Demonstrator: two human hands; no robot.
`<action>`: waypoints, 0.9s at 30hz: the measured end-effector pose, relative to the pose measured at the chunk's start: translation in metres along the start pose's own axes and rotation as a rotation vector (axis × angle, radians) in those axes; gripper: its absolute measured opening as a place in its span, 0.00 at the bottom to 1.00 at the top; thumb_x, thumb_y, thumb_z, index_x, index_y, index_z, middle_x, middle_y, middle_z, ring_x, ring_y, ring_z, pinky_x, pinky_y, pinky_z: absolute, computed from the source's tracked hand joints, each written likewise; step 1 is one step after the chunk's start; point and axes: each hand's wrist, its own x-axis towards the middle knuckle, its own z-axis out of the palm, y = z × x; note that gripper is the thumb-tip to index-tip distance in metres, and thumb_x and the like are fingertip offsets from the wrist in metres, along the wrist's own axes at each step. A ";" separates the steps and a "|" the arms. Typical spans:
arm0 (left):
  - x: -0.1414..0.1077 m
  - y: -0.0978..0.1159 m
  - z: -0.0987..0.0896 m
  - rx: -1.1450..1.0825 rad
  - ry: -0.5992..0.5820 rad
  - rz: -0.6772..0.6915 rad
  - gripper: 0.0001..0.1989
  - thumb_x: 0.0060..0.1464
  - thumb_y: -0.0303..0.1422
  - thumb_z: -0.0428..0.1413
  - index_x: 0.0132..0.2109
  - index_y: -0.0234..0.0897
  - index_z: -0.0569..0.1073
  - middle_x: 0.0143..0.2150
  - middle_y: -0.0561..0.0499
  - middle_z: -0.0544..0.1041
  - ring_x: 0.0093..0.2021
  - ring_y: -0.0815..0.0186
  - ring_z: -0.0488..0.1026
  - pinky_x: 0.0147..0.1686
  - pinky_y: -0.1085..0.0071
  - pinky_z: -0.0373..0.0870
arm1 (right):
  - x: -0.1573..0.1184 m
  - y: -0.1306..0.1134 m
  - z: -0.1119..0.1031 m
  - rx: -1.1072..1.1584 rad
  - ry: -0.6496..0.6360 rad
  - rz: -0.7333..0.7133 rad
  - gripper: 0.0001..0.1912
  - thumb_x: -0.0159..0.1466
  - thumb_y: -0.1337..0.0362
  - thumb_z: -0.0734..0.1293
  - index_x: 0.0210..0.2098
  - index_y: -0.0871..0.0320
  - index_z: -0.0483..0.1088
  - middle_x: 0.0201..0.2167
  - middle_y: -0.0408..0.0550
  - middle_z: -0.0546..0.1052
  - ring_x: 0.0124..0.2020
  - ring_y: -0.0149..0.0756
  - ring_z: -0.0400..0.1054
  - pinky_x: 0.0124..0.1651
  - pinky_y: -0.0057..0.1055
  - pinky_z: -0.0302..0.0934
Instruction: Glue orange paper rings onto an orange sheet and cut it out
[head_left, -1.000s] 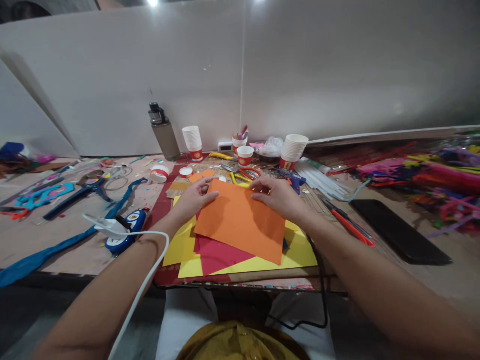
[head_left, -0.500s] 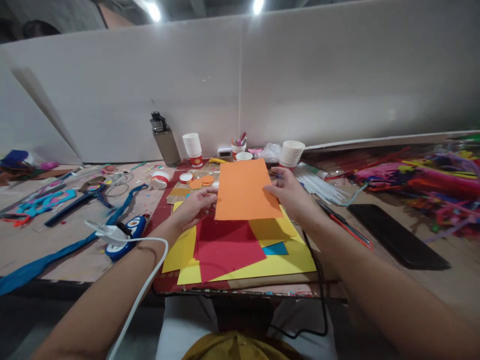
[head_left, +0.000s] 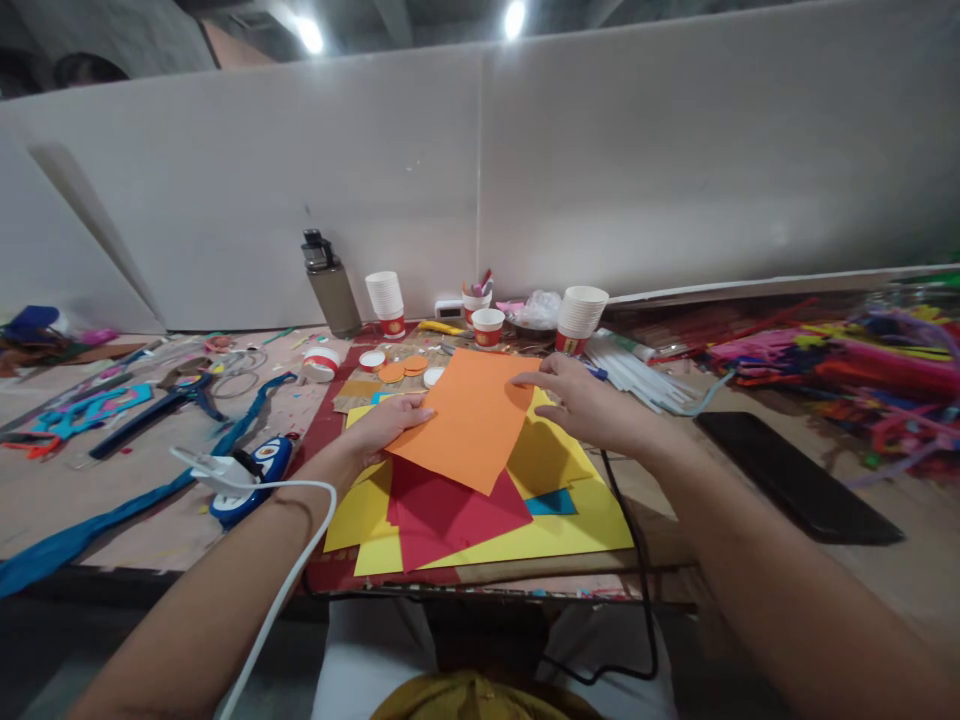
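An orange sheet of paper (head_left: pixel 465 420) is tilted above the stack, its near corner pointing toward me. My left hand (head_left: pixel 390 425) pinches its left edge between thumb and fingers. At the far right corner, my right hand (head_left: pixel 574 395) rests its outstretched fingertips on the sheet, thumb spread apart from it. Beneath lie red paper (head_left: pixel 457 525), a small piece of blue paper (head_left: pixel 553 502) and yellow paper (head_left: pixel 592 525). Behind the sheet are orange paper discs (head_left: pixel 403 369) and a white cup (head_left: pixel 488 326) with a red band.
Stacked paper cups (head_left: pixel 385 295) and a bottle (head_left: pixel 332 290) stand at the back left; another cup stack (head_left: pixel 581 315) stands right. A black phone-like slab (head_left: pixel 795 475), white sticks (head_left: pixel 634 370) and pipe cleaners (head_left: pixel 885 370) lie right. A glue gun (head_left: pixel 154 410) lies left.
The orange sheet has turned and come lower and nearer, uncovering the white cup behind. My right hand has loosened from its right edge, fingers now stretched over the far corner.
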 end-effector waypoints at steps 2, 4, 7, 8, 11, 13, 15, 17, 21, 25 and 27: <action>0.000 -0.001 -0.003 0.047 -0.016 -0.045 0.18 0.49 0.35 0.64 0.47 0.33 0.75 0.41 0.45 0.81 0.34 0.66 0.79 0.37 0.73 0.74 | -0.004 0.002 0.000 -0.135 -0.009 -0.009 0.27 0.58 0.65 0.70 0.57 0.45 0.70 0.53 0.53 0.65 0.53 0.50 0.61 0.55 0.49 0.58; 0.000 -0.003 -0.007 0.128 -0.027 -0.108 0.19 0.48 0.37 0.65 0.46 0.34 0.76 0.40 0.45 0.81 0.35 0.65 0.79 0.37 0.72 0.73 | -0.005 -0.002 0.002 -0.240 0.053 0.011 0.25 0.57 0.67 0.71 0.54 0.46 0.73 0.57 0.54 0.63 0.55 0.54 0.57 0.54 0.52 0.57; 0.000 -0.004 -0.009 0.314 -0.059 -0.148 0.19 0.49 0.42 0.63 0.45 0.35 0.76 0.38 0.47 0.81 0.36 0.63 0.78 0.37 0.71 0.72 | -0.004 -0.009 0.011 -0.274 0.068 -0.142 0.20 0.59 0.73 0.66 0.47 0.48 0.77 0.60 0.51 0.64 0.56 0.52 0.56 0.54 0.48 0.55; -0.001 -0.004 -0.009 0.406 -0.058 -0.124 0.20 0.49 0.42 0.62 0.46 0.35 0.76 0.37 0.48 0.80 0.36 0.63 0.78 0.36 0.70 0.71 | -0.003 -0.011 0.014 -0.250 0.023 -0.245 0.21 0.60 0.76 0.64 0.46 0.48 0.78 0.58 0.50 0.68 0.55 0.48 0.59 0.53 0.44 0.55; -0.001 -0.001 -0.007 0.817 0.070 0.040 0.22 0.50 0.42 0.60 0.51 0.38 0.75 0.32 0.52 0.77 0.33 0.64 0.75 0.33 0.70 0.68 | 0.000 -0.017 0.025 -0.225 -0.133 -0.453 0.18 0.63 0.75 0.62 0.45 0.52 0.77 0.46 0.49 0.76 0.46 0.40 0.65 0.46 0.36 0.55; -0.002 0.002 -0.006 1.076 0.195 0.166 0.22 0.51 0.40 0.59 0.53 0.40 0.74 0.31 0.53 0.77 0.32 0.65 0.73 0.33 0.70 0.67 | 0.000 -0.021 0.030 -0.277 -0.185 -0.451 0.14 0.65 0.72 0.62 0.44 0.55 0.77 0.41 0.51 0.78 0.43 0.40 0.65 0.43 0.35 0.54; -0.002 0.004 -0.006 1.232 0.249 0.262 0.19 0.53 0.39 0.57 0.52 0.40 0.75 0.37 0.50 0.78 0.36 0.63 0.73 0.37 0.68 0.68 | -0.002 -0.027 0.035 -0.340 -0.203 -0.381 0.13 0.65 0.71 0.62 0.44 0.56 0.76 0.40 0.51 0.77 0.42 0.41 0.65 0.44 0.36 0.52; -0.003 0.005 -0.007 1.345 0.239 0.334 0.16 0.55 0.38 0.56 0.50 0.39 0.76 0.44 0.47 0.79 0.42 0.60 0.74 0.43 0.65 0.68 | -0.003 -0.032 0.039 -0.386 -0.210 -0.289 0.16 0.62 0.74 0.63 0.46 0.55 0.76 0.41 0.51 0.77 0.42 0.41 0.66 0.46 0.37 0.50; -0.006 0.003 0.000 1.523 0.232 0.500 0.11 0.56 0.36 0.57 0.42 0.35 0.78 0.44 0.43 0.77 0.47 0.57 0.72 0.48 0.62 0.67 | -0.004 -0.039 0.047 -0.397 -0.254 -0.173 0.19 0.58 0.75 0.64 0.47 0.55 0.75 0.41 0.50 0.76 0.43 0.43 0.67 0.48 0.39 0.51; -0.011 -0.001 0.021 1.427 0.062 0.517 0.13 0.57 0.42 0.56 0.40 0.37 0.77 0.41 0.48 0.78 0.43 0.61 0.73 0.46 0.66 0.69 | -0.004 -0.045 0.049 -0.389 -0.300 -0.112 0.15 0.58 0.74 0.64 0.44 0.60 0.74 0.42 0.54 0.74 0.45 0.44 0.67 0.41 0.35 0.56; -0.014 -0.001 0.029 1.428 0.003 0.528 0.15 0.57 0.45 0.56 0.42 0.38 0.77 0.43 0.47 0.78 0.46 0.60 0.72 0.48 0.65 0.69 | -0.005 -0.047 0.047 -0.440 -0.299 -0.111 0.13 0.59 0.74 0.63 0.41 0.61 0.74 0.41 0.54 0.74 0.43 0.44 0.68 0.40 0.35 0.57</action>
